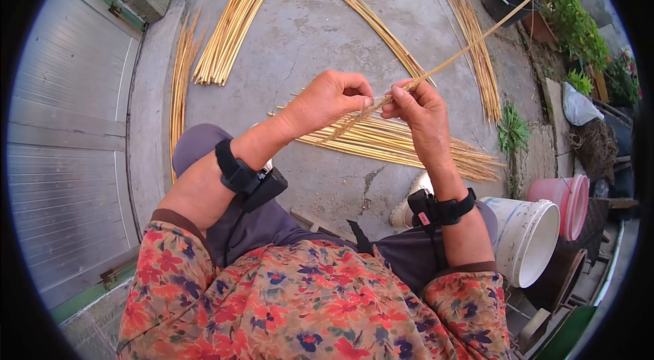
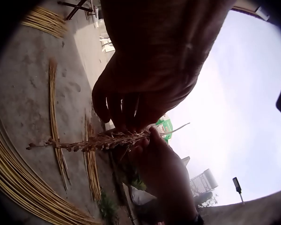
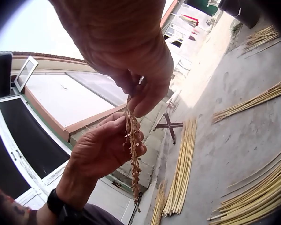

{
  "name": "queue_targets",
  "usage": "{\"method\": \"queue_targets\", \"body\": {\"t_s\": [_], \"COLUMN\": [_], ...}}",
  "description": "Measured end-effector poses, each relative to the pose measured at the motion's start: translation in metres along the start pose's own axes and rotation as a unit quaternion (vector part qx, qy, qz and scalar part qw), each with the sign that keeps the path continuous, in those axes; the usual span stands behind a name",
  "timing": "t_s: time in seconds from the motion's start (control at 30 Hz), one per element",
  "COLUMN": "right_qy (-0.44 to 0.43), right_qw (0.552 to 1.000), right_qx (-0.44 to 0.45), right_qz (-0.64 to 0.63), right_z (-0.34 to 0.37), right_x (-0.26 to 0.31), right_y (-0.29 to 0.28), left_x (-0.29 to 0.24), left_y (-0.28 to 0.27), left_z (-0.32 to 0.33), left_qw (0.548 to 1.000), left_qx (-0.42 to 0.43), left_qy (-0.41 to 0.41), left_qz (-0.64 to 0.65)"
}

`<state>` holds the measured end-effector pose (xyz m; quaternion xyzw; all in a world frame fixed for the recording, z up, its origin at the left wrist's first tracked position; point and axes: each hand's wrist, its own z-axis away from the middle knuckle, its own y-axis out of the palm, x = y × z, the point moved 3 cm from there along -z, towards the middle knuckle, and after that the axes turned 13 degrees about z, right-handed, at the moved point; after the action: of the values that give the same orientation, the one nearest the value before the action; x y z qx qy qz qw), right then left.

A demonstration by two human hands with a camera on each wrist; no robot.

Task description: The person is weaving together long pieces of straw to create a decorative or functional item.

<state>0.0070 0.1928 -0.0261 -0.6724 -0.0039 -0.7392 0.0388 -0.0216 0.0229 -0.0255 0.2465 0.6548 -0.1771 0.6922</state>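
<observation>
A long, dry straw stalk (image 1: 487,32) slants from upper right down to both hands. Its brown seed head (image 2: 93,142) hangs out past the fingers towards the lower left in the head view. My right hand (image 1: 426,115) pinches the stalk between thumb and fingers close to the base of the seed head. Just beside it, my left hand (image 1: 323,101) has thumb and forefinger together on the seed head's upper part. In the right wrist view the seed head (image 3: 134,164) dangles in front of the left hand's curled fingers (image 3: 119,124).
On the concrete ground (image 1: 293,26) lie several straw bundles, one (image 1: 242,19) at upper left and one (image 1: 381,138) right below the hands. A white bucket (image 1: 507,237) and a pink bucket (image 1: 558,200) stand at right. Along the left runs a metal door (image 1: 68,94).
</observation>
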Motion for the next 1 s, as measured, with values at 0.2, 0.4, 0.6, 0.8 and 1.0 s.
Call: {"method": "queue_targets", "body": {"t_s": [0.2, 0.4, 0.6, 0.8, 1.0], "right_qy": [0.017, 0.046, 0.070, 0.068, 0.033], "right_qw": [0.998, 0.991, 0.991, 0.993, 0.997], "right_qx": [0.000, -0.028, -0.052, -0.052, -0.056], "right_qz": [-0.053, -0.123, -0.103, -0.082, -0.028], "right_z": [0.000, -0.002, 0.001, -0.002, -0.004], "right_x": [0.001, -0.003, -0.005, -0.003, 0.000], "right_y": [-0.006, -0.015, -0.011, -0.006, -0.002], "left_x": [0.002, 0.005, -0.013, -0.011, -0.008], "left_y": [-0.004, -0.008, 0.007, 0.015, 0.013], "left_z": [0.003, 0.006, 0.011, 0.011, 0.011], "left_qw": [0.999, 0.998, 0.997, 0.995, 0.993], "left_qx": [-0.012, 0.007, -0.001, 0.011, -0.005], "left_qy": [-0.044, -0.062, 0.060, 0.036, 0.018], "left_qz": [-0.029, -0.011, -0.052, -0.097, -0.120]}}
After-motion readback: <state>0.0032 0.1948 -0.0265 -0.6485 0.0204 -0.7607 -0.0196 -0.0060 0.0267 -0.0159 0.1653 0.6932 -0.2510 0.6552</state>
